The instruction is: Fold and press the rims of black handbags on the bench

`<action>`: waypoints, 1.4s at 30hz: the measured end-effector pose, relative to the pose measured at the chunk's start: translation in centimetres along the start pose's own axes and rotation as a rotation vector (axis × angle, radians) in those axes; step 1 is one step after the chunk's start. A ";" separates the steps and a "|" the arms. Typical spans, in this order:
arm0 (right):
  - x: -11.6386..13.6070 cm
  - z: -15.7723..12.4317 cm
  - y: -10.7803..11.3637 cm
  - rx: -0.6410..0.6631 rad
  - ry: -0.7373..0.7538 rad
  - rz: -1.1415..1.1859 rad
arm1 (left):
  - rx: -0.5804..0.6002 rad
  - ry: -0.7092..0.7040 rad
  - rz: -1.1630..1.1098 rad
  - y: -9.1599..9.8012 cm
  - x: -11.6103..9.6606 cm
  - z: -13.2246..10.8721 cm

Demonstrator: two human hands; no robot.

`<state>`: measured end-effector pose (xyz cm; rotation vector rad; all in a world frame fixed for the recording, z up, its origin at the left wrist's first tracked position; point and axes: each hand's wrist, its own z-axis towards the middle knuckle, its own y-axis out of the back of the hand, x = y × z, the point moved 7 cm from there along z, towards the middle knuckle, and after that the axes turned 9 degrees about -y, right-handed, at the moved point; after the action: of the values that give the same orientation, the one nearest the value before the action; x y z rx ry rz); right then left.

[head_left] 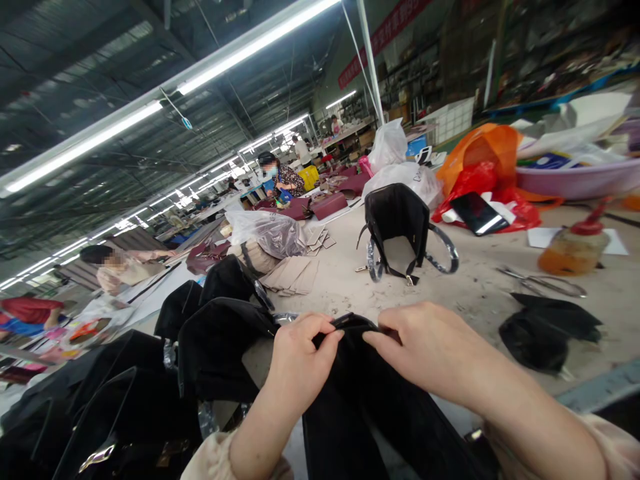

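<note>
A black bag (365,407) stands right in front of me at the near edge of the worktable (480,287). My left hand (300,363) is closed, its fingers pinching the bag's top rim. My right hand (425,347) is closed on the same rim just to the right, its fingertips tucked into the black material. Both forearms reach in from the bottom in light sleeves.
Several black bags (215,347) are lined up on the left. Another black bag with wrapped handles (400,227) stands mid-table. Scissors (545,281), a glue bottle (575,247), a black pouch (550,330), plastic bags (480,167) and a basin (575,180) lie right. Other people work at far tables.
</note>
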<state>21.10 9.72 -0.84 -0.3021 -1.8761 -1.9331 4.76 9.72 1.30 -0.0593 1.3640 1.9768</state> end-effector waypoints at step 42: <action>0.5 1.2 0.7 -0.124 0.090 -0.113 | 0.133 -0.018 0.301 -1.4 -1.6 1.1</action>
<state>20.78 10.85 0.07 -0.1458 -1.7545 -2.1059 7.09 10.04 1.33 0.2383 1.5632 2.1153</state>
